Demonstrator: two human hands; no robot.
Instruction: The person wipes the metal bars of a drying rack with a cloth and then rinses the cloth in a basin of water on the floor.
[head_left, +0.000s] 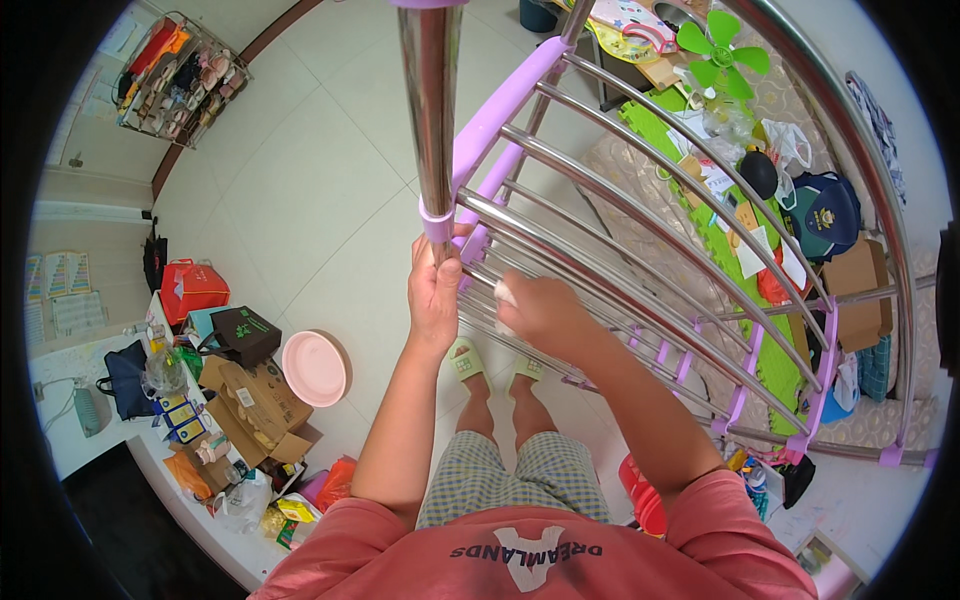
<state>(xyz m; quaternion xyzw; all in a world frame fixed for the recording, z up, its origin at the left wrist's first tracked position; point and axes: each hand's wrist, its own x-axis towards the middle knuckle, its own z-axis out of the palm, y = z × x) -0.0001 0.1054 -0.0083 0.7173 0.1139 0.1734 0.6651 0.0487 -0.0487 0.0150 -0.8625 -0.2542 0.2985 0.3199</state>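
Note:
A rack of stainless-steel tubes with purple plastic joints stands before me. Its upright steel post rises toward the camera, with a purple collar around it. Just below that collar, my left hand is wrapped around the post. My right hand is closed around a white cloth, against the rack's thin horizontal bars. Most of the cloth is hidden inside the fist.
A pink basin and an open cardboard box are at the left. Beyond the bars lie a green foam mat, a backpack and a green fan. A shoe rack stands far left. Red plastic stools or tubs sit behind my right arm.

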